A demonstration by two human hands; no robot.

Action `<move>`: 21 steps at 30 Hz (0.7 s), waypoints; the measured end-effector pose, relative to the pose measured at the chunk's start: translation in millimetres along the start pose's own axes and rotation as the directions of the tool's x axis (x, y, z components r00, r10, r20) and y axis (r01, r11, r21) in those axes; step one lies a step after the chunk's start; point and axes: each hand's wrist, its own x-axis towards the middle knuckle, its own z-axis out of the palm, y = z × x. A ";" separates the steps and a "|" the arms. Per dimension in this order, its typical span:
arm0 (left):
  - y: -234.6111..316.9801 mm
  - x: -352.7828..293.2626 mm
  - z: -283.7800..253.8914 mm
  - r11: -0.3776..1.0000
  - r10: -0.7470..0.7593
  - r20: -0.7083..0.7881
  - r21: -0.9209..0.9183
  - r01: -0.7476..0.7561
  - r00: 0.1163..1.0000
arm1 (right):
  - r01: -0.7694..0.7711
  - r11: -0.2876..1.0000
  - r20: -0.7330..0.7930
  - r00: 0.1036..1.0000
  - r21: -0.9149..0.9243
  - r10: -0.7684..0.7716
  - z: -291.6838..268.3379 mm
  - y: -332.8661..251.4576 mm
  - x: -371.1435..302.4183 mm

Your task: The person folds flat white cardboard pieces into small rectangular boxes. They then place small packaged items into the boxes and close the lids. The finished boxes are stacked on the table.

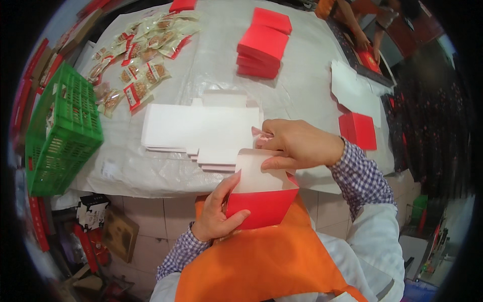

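Observation:
Close to my body, in front of the orange apron, I hold a red cardboard box (264, 207) with a white inside and a raised white flap. My left hand (219, 209) is closed round its left side, thumb on the red front. My right hand (297, 143) is closed at the box's upper right, its thumb against the white flap. A pinkish wrinkled bit shows at its fingertips; I cannot tell what it is. Just beyond the box lies a stack of flat white box blanks (196, 126) on the covered table.
Clear packets of round baked goods (146, 75) lie at the far left, behind a green plastic crate (65, 136). Red flat pieces (261, 48) are stacked at the back. A red box (358, 131) stands right, near white sheets (352, 90). Another person's hands (370, 48) work far right.

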 end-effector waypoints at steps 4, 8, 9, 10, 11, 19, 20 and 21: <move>6.7 -6.5 8.2 0.993 0.099 0.051 0.055 -0.102 0.994 | -0.047 0.978 0.272 0.962 0.201 -0.010 7.9 8.1 -6.8; 24.7 -2.8 12.9 0.948 0.244 0.112 0.184 -0.261 0.963 | -0.049 0.901 0.297 0.950 0.431 -0.091 6.2 -3.7 -16.2; 29.9 -1.5 13.4 0.931 0.263 0.124 0.227 -0.286 0.957 | -0.025 0.904 0.324 0.937 0.427 -0.128 8.4 -2.8 -16.0; 34.7 0.6 14.1 0.912 0.285 0.140 0.264 -0.313 0.948 | -0.004 0.907 0.352 0.922 0.420 -0.159 8.9 -1.3 -15.4; 37.4 0.2 15.4 0.891 0.306 0.156 0.300 -0.340 0.939 | 0.016 0.910 0.379 0.906 0.414 -0.189 9.9 -1.2 -15.0; 47.7 -14.6 30.3 0.877 0.190 -0.041 0.457 -0.151 0.981 | 0.166 0.983 0.119 0.977 0.079 -0.175 -12.3 -39.2 -29.0; 48.3 -17.3 31.3 0.864 0.185 -0.070 0.487 -0.129 0.980 | 0.194 0.981 -0.019 0.981 0.015 -0.194 -12.4 -43.1 -34.7; 50.1 -18.8 32.8 0.857 0.194 -0.077 0.498 -0.131 0.978 | 0.232 0.971 -0.184 0.958 0.055 -0.219 -10.4 -41.6 -36.8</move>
